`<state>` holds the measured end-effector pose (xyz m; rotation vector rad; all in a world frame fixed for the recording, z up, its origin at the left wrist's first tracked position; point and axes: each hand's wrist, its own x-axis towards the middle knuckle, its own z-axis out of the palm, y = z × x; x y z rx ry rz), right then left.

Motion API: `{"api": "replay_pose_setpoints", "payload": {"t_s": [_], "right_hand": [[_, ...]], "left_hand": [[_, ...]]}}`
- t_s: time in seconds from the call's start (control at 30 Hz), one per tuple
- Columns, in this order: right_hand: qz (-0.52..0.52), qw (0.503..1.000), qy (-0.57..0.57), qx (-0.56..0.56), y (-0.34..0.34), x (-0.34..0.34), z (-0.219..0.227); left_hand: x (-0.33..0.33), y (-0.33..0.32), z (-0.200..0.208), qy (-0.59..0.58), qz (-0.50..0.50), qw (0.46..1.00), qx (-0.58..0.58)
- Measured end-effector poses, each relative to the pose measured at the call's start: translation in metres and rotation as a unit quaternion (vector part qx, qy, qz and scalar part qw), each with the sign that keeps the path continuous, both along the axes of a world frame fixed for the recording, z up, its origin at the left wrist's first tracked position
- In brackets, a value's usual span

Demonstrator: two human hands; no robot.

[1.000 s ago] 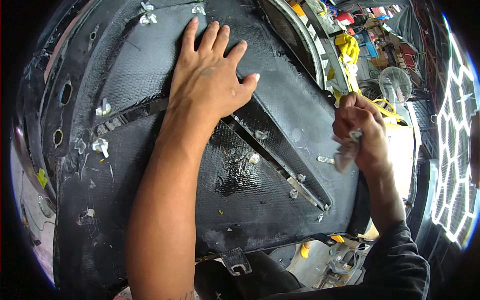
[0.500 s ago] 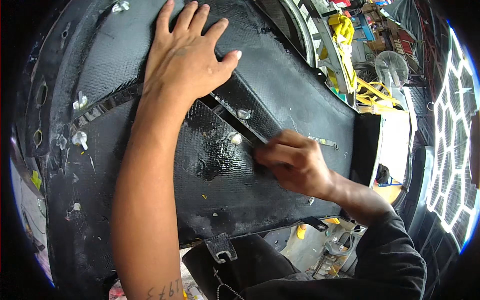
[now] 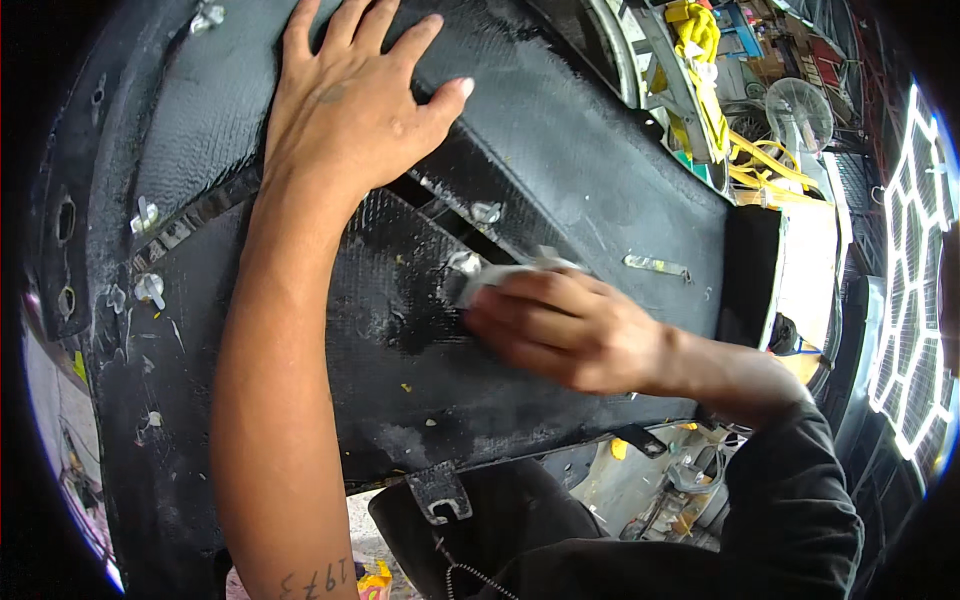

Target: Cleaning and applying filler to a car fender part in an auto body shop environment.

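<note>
A large black panel (image 3: 640, 190) with a woven texture spreads under both my hands. My left hand (image 3: 360, 100) lies flat on its upper part, fingers spread. Lower and to the right, my right hand (image 3: 570, 325) is closed on a greyish-white rag (image 3: 500, 278), pressed to the surface beside a long dark slot (image 3: 450, 222). Motion blurs it, so its exact kind is hard to tell. Pale-smeared winged fasteners stick up near the slot, one fastener (image 3: 464, 263) just left of the rag and another fastener (image 3: 486, 212) above it.
More winged fasteners (image 3: 150, 290) stand at the panel's left. A pale strip (image 3: 657, 267) lies to the right. A metal bracket (image 3: 440, 492) juts from the near edge. Beyond are yellow cloth (image 3: 700, 50), a fan (image 3: 798, 115) and clutter.
My right hand has moved slightly left, and the rag now shows in it. The glossy wet patch beneath looks duller. My left hand stays flat; the whole view has shifted a little.
</note>
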<state>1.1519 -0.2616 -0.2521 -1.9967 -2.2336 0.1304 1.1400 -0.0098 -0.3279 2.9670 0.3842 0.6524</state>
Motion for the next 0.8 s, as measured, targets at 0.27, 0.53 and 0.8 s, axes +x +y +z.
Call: {"api": "replay_pose_setpoints", "payload": {"t_s": [0.27, 0.53, 0.8], "right_hand": [[0.025, 0.998, 0.008, 0.057, 0.009, 0.015, -0.012], [-0.116, 0.978, 0.173, 0.009, -0.033, 0.015, 0.023], [-0.081, 0.990, -0.019, -0.116, -0.038, -0.001, 0.025]], "left_hand": [[-0.006, -0.010, 0.037, 0.047, -0.009, 0.993, -0.108], [-0.006, -0.017, 0.033, 0.033, 0.004, 0.992, -0.123], [-0.005, -0.008, 0.019, 0.016, -0.005, 0.995, -0.096]]}}
